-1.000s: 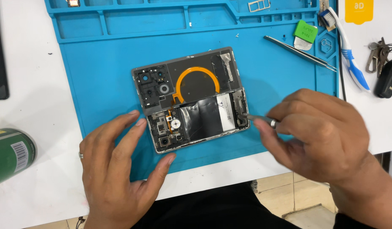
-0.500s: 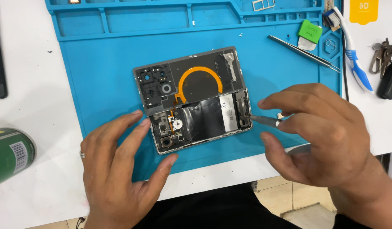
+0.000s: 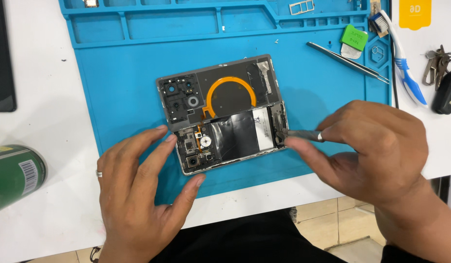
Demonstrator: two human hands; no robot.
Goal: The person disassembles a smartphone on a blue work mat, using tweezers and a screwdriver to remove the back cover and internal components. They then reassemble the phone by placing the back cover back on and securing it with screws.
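Note:
An opened smartphone (image 3: 230,131) lies on a blue repair mat (image 3: 123,83), its back cover (image 3: 215,90) with an orange coil ring resting just above it. My left hand (image 3: 140,195) presses flat against the phone's left and lower edge, fingers spread, a ring on one finger. My right hand (image 3: 367,146) grips a thin metal tool (image 3: 296,134) whose tip touches the phone's right end, near the black battery area.
Metal tweezers (image 3: 347,59), a green pad (image 3: 353,38) and a blue-white toothbrush (image 3: 403,63) lie at the mat's upper right. Keys and a car fob (image 3: 442,80) sit at the right table edge. A green can (image 3: 13,175) lies left. A dark device (image 3: 1,53) lies at far left.
My right hand has shifted left with the tool, bringing its tip onto the phone's right end. The left hand has stayed pressed against the phone.

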